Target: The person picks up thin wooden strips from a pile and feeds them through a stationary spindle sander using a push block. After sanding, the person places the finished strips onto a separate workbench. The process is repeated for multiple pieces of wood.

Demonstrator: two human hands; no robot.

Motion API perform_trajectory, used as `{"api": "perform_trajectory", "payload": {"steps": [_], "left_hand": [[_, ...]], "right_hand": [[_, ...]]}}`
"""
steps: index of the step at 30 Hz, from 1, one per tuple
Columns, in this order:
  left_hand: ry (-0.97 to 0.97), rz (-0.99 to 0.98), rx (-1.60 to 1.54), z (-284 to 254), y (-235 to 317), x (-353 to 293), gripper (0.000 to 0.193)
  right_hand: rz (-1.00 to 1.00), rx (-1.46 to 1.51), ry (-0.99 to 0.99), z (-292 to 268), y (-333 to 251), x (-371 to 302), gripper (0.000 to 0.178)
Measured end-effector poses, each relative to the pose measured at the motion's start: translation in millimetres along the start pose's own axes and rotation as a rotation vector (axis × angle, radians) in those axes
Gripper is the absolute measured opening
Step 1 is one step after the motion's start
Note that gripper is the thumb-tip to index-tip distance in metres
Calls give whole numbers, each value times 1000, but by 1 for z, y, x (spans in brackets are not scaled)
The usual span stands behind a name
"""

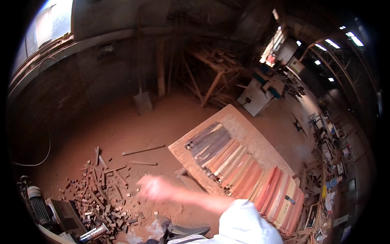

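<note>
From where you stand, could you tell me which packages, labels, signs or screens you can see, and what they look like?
Bottle: small, blue and white, among clutter at the far right.
Crumpled clear plastic bag: on the floor at the bottom edge, below the blurred hand.
No signs or screens can be made out.
</note>
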State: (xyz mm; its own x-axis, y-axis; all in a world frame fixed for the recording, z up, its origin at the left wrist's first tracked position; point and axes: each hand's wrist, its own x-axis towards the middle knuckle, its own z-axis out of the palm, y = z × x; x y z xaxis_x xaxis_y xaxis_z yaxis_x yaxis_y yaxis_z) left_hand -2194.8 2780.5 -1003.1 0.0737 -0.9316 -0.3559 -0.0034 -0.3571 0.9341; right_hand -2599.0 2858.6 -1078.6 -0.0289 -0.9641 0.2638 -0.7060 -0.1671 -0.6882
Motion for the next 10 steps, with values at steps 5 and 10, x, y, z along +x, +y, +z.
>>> {"api": "perform_trajectory", "payload": {"steps": [5,10], "left_hand": [[-497,163,-549,-34,-25,16,26],[310,643,-36,-80,-2,-64,73]], "right_hand": [[250,633,-439,119,-180,29,61],[68,762,-1017,154,-249,50,51]]}}
